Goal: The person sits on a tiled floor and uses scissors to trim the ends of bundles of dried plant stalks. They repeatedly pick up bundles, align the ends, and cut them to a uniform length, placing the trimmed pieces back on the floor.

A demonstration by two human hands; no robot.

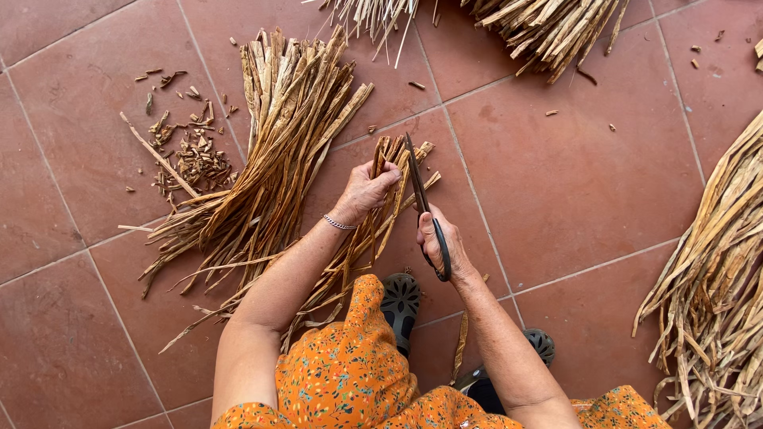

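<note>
Two hands were busy: the left hand [367,189] squeezed a bundle [387,163] of dry strips while the right hand [437,242] gripped scissors [421,202] at its tips.

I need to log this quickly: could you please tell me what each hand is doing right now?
Left hand: closed around a bundle of dry tan bark strips.
Right hand: closed on long dark metal scissors.

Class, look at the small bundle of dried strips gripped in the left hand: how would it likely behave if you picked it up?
The bundle in the left hand probably feels light: thin, dry strips. It seems fairly stiff near the grip, yet the long ends splay and curl, so they would likely droop. Probably brittle too: broken chips litter the tiled floor.
</note>
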